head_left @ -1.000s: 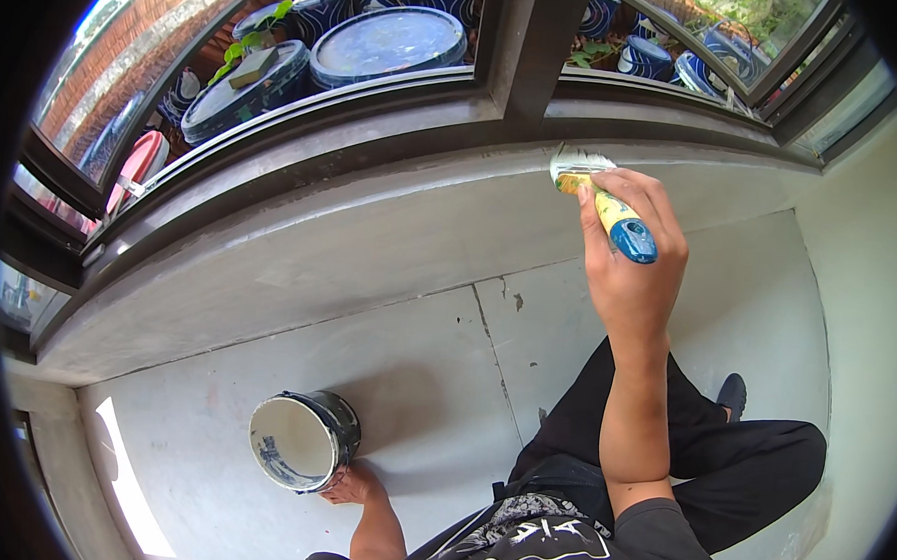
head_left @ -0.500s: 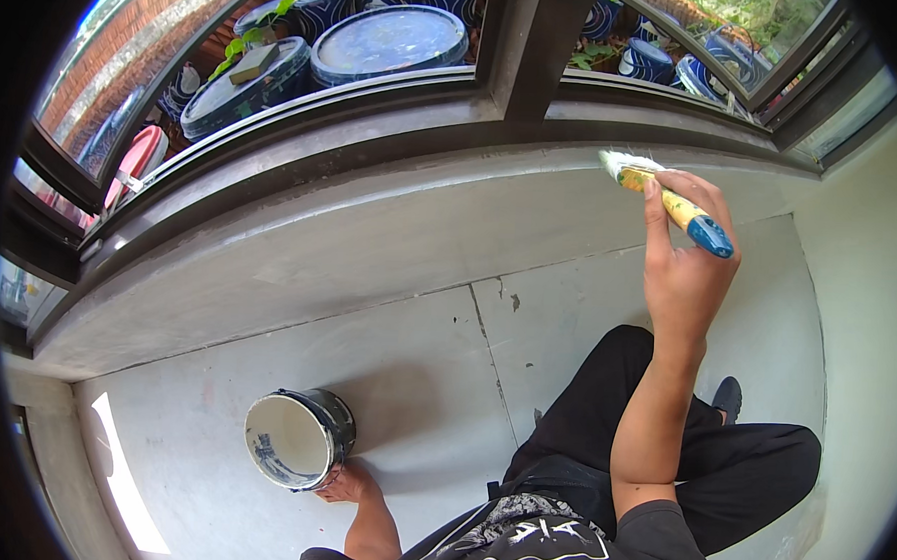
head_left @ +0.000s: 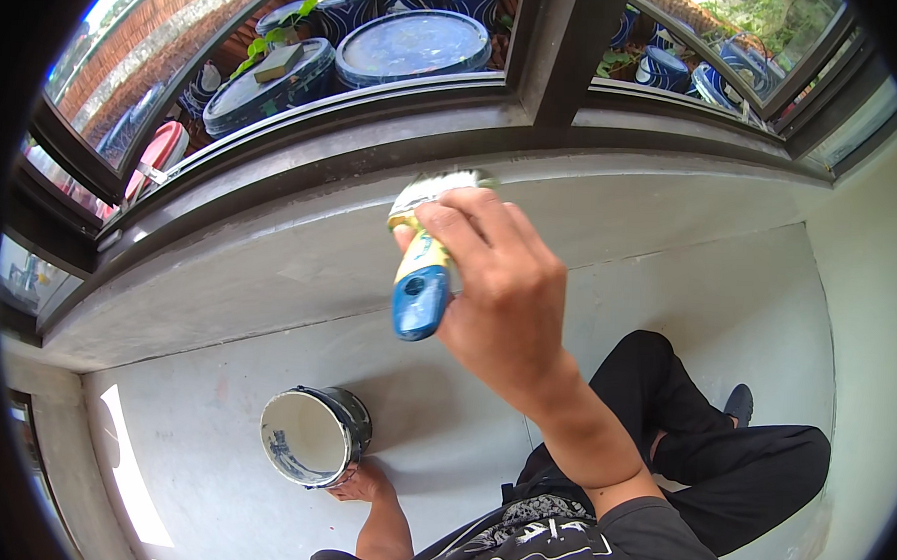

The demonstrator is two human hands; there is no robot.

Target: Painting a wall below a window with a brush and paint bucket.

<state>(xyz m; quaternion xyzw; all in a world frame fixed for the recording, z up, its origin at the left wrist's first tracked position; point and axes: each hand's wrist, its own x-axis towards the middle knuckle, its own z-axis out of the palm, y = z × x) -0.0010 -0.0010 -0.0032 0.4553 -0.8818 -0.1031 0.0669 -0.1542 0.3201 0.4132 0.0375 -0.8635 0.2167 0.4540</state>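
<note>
My right hand (head_left: 506,273) is closed around a wide paint brush (head_left: 421,297) with a yellow and blue handle. Its white bristles point away from me, by the top edge of the grey ledge (head_left: 270,247) under the window. Whether the bristles touch the ledge, I cannot tell. Lower left, a dark paint bucket (head_left: 360,416) sits tilted toward the left, with pale paint coating its inside. My left hand (head_left: 362,480) holds the bucket at its lower side; some of its fingers are hidden.
A dark window frame (head_left: 563,65) runs along the far side, with its panes swung outward. Beyond it stand several lidded paint buckets (head_left: 413,50). My crossed legs (head_left: 730,482) rest on the grey floor (head_left: 224,370). A pale wall (head_left: 872,329) rises on the right.
My right hand has swept the brush leftward along the ledge, and the handle has turned toward me. The left hand keeps its hold on the bucket. The view has shifted slightly.
</note>
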